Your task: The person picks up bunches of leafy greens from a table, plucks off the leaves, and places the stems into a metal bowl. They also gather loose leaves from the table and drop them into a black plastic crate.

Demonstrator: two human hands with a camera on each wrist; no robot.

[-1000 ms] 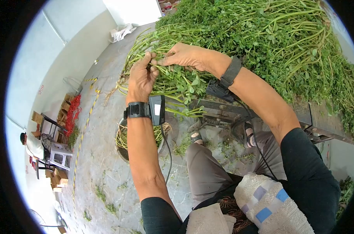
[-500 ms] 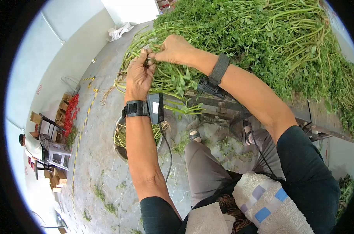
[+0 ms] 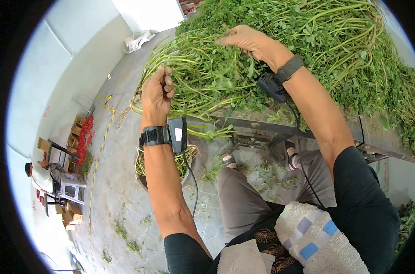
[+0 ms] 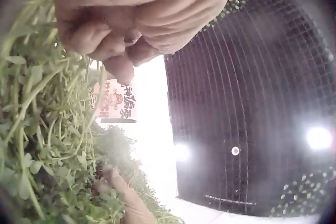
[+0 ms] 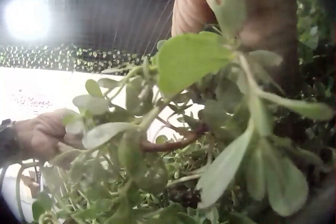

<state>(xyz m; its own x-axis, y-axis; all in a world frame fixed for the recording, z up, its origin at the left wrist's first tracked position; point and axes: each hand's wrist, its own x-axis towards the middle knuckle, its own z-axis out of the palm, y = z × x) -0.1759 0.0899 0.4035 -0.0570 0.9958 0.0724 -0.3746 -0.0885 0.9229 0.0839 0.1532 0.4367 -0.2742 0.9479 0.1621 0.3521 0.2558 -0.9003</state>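
Note:
A large heap of purslane (image 3: 308, 59), green stems with small rounded leaves, covers the bench. My right hand (image 3: 248, 39) is raised over the heap and grips a purslane sprig (image 5: 252, 134), whose leaves and thin stems hang below it in the right wrist view. In the head view that sprig is blurred. At the heap's left edge my left hand (image 3: 157, 93) is held up, its fingers curled in toward the thumb. Nothing shows between those fingers in the left wrist view, and long stems lie just beside them.
Under the left forearm a round basin (image 3: 189, 176) holds cut stems on the floor. The bench edge (image 3: 262, 125) runs in front of my legs. Scattered greens lie on the grey floor (image 3: 125, 205). Far left, another person (image 3: 42, 178) sits near cardboard boxes and a red pile.
My two hands were together at the stems and are now apart. The right hand has moved right over the heap with a sprig; the left has dropped slightly toward me.

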